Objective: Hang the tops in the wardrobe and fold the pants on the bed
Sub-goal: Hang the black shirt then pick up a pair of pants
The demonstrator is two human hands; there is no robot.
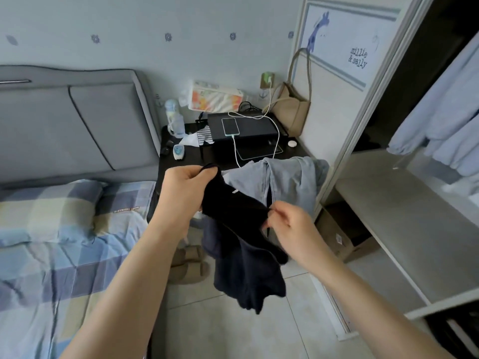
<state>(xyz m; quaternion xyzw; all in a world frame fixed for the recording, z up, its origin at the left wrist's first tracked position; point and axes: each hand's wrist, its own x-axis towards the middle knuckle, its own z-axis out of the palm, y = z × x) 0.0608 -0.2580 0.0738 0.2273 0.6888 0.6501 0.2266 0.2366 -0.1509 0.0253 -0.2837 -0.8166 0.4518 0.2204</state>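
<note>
A dark navy garment hangs between my hands above the floor, beside the bed. My left hand grips its upper edge, fingers curled round the cloth. My right hand pinches the fabric lower and to the right. Behind it, light blue jeans lie draped over something at the desk's edge. The bed with its checked blue and yellow cover is on the left. The open wardrobe stands on the right, with pale blue tops hanging inside.
A black bedside desk holds a phone on a charging cable, a bottle, tissues and small items. A beige bag hangs by the wardrobe door. Slippers lie on the tiled floor. A cardboard box sits in the wardrobe's bottom.
</note>
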